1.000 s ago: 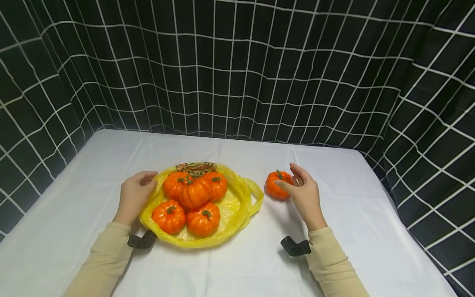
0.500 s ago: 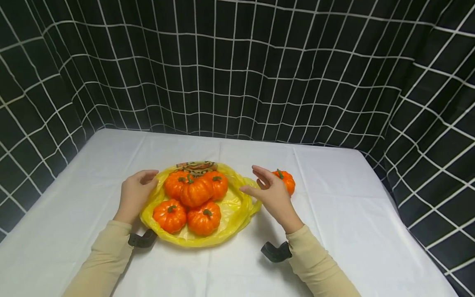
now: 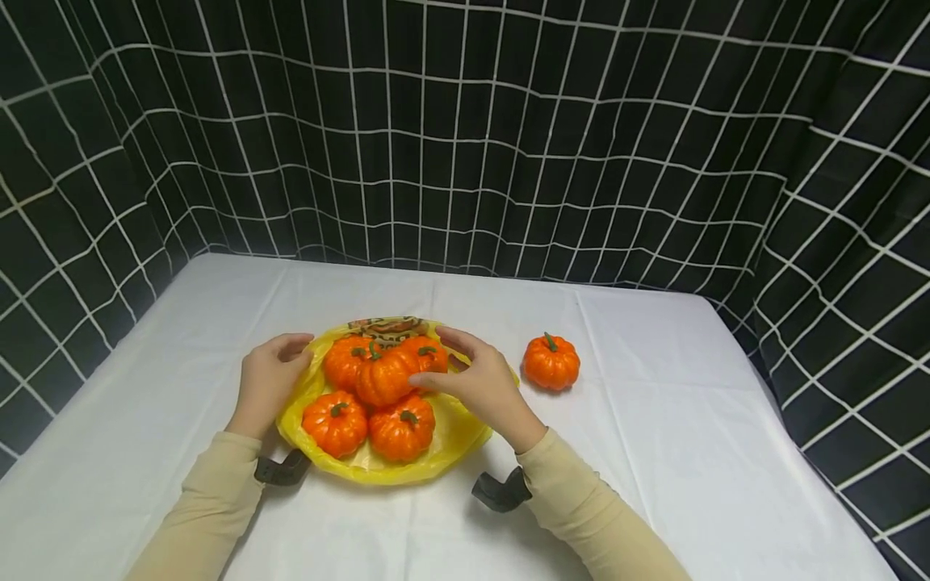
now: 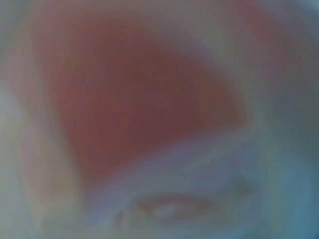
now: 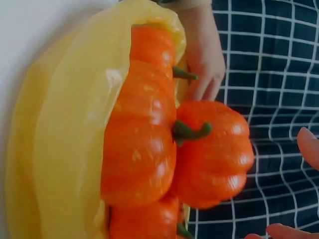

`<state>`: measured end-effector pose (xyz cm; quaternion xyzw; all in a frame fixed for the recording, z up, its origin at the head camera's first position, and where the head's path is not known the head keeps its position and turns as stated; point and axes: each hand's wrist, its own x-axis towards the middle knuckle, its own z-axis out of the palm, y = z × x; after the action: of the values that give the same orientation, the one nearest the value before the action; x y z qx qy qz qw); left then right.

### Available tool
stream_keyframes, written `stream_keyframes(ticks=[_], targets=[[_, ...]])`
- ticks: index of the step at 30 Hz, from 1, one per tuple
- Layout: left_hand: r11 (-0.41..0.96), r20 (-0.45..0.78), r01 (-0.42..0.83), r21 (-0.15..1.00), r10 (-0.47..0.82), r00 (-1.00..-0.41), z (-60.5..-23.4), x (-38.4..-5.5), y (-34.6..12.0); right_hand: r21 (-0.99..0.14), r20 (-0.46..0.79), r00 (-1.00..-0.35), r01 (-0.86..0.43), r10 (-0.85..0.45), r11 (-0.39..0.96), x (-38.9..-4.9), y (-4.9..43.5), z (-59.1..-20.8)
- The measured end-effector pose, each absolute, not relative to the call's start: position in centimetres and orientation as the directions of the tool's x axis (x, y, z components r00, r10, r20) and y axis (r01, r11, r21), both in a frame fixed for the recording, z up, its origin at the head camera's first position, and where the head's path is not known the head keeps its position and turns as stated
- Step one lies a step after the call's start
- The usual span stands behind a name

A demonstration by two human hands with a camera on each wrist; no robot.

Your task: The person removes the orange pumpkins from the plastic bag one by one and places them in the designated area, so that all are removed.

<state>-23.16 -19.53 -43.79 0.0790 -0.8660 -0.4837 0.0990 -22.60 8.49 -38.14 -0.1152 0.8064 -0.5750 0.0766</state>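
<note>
A yellow plastic bag [image 3: 454, 436] lies spread open on the table, with several small orange pumpkins with green stems inside. One pumpkin [image 3: 385, 378] sits on top of the others. My left hand [image 3: 269, 379] holds the bag's left rim; the left wrist view is too blurred to show the grip. My right hand [image 3: 479, 387] is over the bag's right side, thumb and fingers spread beside the top pumpkin. In the right wrist view its fingertips [image 5: 309, 147] stand apart from the nearest pumpkin [image 5: 217, 154], with nothing between them.
A single pumpkin [image 3: 551, 362] rests on the white tablecloth [image 3: 654, 420] to the right of the bag. Black curtains with a white grid [image 3: 465, 145] surround the table at the back and sides. A black wrist device [image 3: 501, 491] sits at my right sleeve.
My right hand has moved left from beside the loose pumpkin to over the bag. The loose pumpkin stays where it was. My left hand has stayed at the bag's rim.
</note>
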Motion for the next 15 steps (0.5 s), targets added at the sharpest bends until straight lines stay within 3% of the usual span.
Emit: stream_keyframes(ticks=[15], targets=[[0.526,0.087,-0.054,0.849,-0.24,-0.967,-43.7,-23.1,-19.4,-0.835,-0.011,-0.952,-0.16,-0.307,0.526,-22.6,5.7,-38.4]])
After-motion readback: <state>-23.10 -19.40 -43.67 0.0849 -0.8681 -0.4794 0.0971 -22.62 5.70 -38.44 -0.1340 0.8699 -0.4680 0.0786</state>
